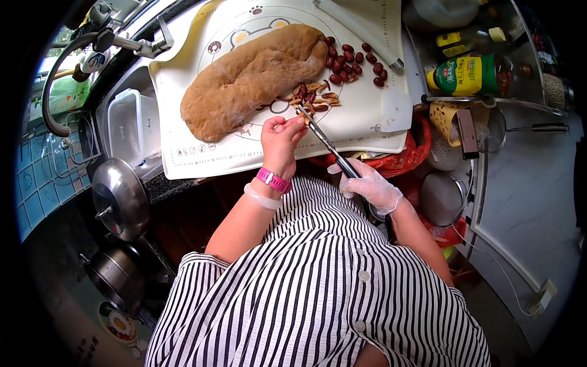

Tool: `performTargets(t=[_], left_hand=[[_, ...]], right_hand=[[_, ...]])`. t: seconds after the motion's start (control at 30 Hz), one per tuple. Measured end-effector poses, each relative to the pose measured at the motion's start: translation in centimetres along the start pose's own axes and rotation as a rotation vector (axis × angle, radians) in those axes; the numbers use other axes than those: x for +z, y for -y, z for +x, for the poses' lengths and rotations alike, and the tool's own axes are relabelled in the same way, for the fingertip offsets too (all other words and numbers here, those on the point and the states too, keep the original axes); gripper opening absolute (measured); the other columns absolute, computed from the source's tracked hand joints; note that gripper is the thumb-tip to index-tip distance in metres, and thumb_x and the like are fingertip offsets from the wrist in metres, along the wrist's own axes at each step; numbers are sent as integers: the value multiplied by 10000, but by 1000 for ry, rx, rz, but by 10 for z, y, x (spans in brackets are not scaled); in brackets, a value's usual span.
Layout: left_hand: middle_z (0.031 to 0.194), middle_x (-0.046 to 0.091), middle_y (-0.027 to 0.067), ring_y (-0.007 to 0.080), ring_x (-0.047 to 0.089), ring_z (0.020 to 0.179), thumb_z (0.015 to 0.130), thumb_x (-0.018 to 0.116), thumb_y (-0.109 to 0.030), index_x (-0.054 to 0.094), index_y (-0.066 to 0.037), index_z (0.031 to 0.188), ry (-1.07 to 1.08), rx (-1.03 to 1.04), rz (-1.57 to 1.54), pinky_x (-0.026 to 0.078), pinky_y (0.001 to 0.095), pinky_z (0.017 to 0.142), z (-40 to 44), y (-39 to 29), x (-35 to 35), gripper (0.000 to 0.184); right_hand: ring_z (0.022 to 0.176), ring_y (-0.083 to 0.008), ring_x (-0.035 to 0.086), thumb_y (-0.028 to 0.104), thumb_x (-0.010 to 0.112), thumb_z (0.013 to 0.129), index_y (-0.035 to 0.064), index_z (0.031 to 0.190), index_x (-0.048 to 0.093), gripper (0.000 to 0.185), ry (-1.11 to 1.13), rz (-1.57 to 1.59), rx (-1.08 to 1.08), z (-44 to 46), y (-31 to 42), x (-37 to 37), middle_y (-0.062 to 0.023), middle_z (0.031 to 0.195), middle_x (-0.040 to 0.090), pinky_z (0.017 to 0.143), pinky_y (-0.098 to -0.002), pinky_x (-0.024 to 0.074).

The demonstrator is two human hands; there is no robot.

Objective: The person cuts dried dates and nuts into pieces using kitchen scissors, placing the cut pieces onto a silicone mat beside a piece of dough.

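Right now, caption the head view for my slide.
Gloved right hand holds scissors beside left hand, near cut red fruit and brown dough.

The left hand (280, 144) obscures what, if anything, it pinches | the gloved right hand (373, 186) hides the grip of a slim black-handled tool (323, 137), type unclear | the top edge crops a printed kneading mat (348, 131) | fine print on a green-and-yellow bottle label (469, 74) reads too small
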State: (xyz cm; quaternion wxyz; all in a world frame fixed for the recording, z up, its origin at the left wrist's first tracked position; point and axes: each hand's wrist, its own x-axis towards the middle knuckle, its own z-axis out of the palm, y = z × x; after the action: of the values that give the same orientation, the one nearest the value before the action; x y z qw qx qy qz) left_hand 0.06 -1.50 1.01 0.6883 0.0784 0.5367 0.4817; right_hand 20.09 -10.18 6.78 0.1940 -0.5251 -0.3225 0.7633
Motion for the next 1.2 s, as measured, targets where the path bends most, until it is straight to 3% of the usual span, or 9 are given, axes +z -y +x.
performTargets(t=[0.23,0.33,0.4,0.5,0.87,1.0,1.13,1.2], left_hand=[[971,645,130,225,654,895,852,670,41,389,-56,1066,-23,-141,-11,557,366,889,3,-6,0,366],[965,642,123,221,654,885,854,668,36,397,-63,1049,-1,-177,-19,559,366,885,3,-9,-1,349],[963,642,120,219,656,881,855,671,30,402,-68,1041,7,-186,-13,562,361,878,5,-11,-3,342],[993,623,164,224,660,873,833,685,38,349,-8,1129,62,-173,-1,587,355,838,9,-13,-4,450],[944,624,138,221,675,827,821,696,28,376,-45,1031,64,-153,84,603,337,784,11,-17,-1,390],[969,623,147,225,672,821,813,698,30,378,-47,1029,42,-157,76,602,349,789,7,-17,4,394],[900,574,89,207,652,799,796,702,25,374,-58,1006,4,-53,71,598,360,790,9,-11,4,398],[864,547,59,194,640,790,791,702,24,372,-62,997,5,-36,99,597,359,789,8,-6,6,398]], right_hand=[[672,-73,506,122,589,813,-7,1188,570,396,18,90,35,0,-1,-3,-9,772,548,646,-218,420],[679,-89,513,132,600,800,3,1153,585,377,-12,40,82,-3,8,-5,-22,784,554,665,-234,437],[713,-111,528,146,612,783,17,1124,599,365,-106,-252,55,-3,11,-7,-38,812,562,699,-257,458],[762,-142,541,157,598,779,28,1119,606,364,-98,-282,37,-4,9,-11,-53,850,577,746,-282,466],[805,-205,597,152,577,790,22,1039,629,286,-146,-387,14,-2,7,-14,-115,891,634,812,-335,485],[802,-283,605,165,602,793,22,1128,575,365,-249,-493,-110,1,-8,-13,-153,890,625,805,-366,487],[873,-368,618,185,627,776,20,1222,501,493,-407,-694,-221,-2,-11,-9,-199,965,620,824,-422,491],[889,-364,622,193,633,767,7,1218,498,506,-431,-761,-204,-8,-3,-2,-205,984,619,827,-434,492]])
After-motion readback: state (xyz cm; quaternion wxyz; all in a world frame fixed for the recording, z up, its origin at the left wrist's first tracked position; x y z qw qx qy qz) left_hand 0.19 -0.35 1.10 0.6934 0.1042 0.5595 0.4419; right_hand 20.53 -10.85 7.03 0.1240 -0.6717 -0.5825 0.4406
